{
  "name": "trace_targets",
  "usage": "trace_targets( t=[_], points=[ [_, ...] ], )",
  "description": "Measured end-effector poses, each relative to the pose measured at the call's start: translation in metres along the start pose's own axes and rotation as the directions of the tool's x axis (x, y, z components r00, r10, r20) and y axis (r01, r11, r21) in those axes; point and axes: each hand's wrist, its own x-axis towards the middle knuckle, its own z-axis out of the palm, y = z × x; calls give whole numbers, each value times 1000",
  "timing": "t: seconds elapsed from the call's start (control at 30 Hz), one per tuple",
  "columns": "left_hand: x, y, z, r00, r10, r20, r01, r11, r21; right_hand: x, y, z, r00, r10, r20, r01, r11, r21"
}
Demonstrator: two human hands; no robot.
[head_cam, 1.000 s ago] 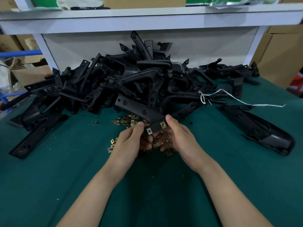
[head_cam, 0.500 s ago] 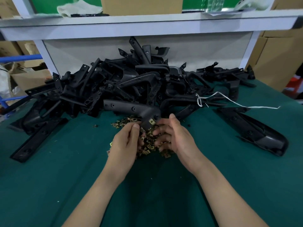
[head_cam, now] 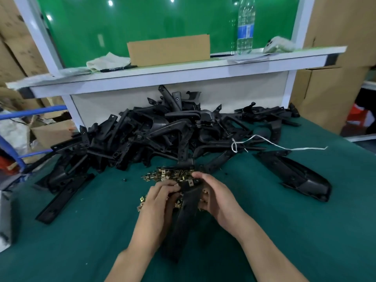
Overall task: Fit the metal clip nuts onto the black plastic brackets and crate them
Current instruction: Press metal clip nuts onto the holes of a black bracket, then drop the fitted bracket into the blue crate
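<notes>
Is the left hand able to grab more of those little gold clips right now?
Probably yes: the left hand sits right at the loose clip nuts, nothing between, though it's busy on the black bracket.

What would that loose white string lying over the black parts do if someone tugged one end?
The white string looks thin and limp, draping over the bracket pile and trailing onto the green table, so it would probably flop rather than hold shape. A knot at its left end sits among the brackets, so a tug might snag or drag a light part.
</notes>
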Motion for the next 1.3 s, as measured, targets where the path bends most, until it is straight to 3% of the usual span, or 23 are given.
trace_targets(
  t=[0.27, 0.4, 0.57, 0.7, 0.83, 0.93, 1.0, 1.03, 1.1, 1.17, 1.2, 1.3],
  points=[
    [-4, 22, 6, 983, 179, -45, -168, 968, 188, -35, -7, -8, 999, -43, 7, 43, 997, 69],
    [3, 42, 9, 967, 247, -60, -231, 952, 202, -55, -15, -20, 998, -60, 4, 59, 988, 144],
    [19, 82, 25, 915, 391, 96, -402, 894, 198, -84, -24, -46, 969, -156, -191, 184, 974, 136],
    [36, 137, 52, 857, 453, 245, -499, 847, 181, -124, -56, -76, 848, -283, -449, 277, 957, -81],
    [34, 208, 93, 828, 464, 314, -486, 874, -9, -179, -96, -121, 678, -483, -555, 261, 863, -433],
    [13, 268, 130, 823, 474, 312, -407, 876, -258, -228, -130, -153, 542, -635, -550, 117, 705, -699],
    [-8, 307, 154, 798, 491, 349, -362, 854, -374, -261, -147, -172, 479, -695, -537, -71, 579, -813],
    [-20, 324, 165, 763, 512, 395, -359, 843, -400, -277, -154, -181, 447, -719, -532, -199, 500, -843],
    [-44, 351, 183, 619, 600, 507, -474, 800, -368, -308, -165, -196, 370, -761, -534, -409, 383, -829],
    [-59, 365, 191, 479, 659, 580, -604, 727, -327, -332, -174, -205, 314, -778, -545, -433, 394, -811],
    [-61, 367, 192, 461, 674, 578, -619, 710, -335, -338, -178, -206, 305, -779, -547, -407, 412, -815],
    [-50, 352, 189, 529, 687, 497, -610, 716, -340, -331, -178, -201, 335, -789, -515, -346, 405, -846]
  ],
)
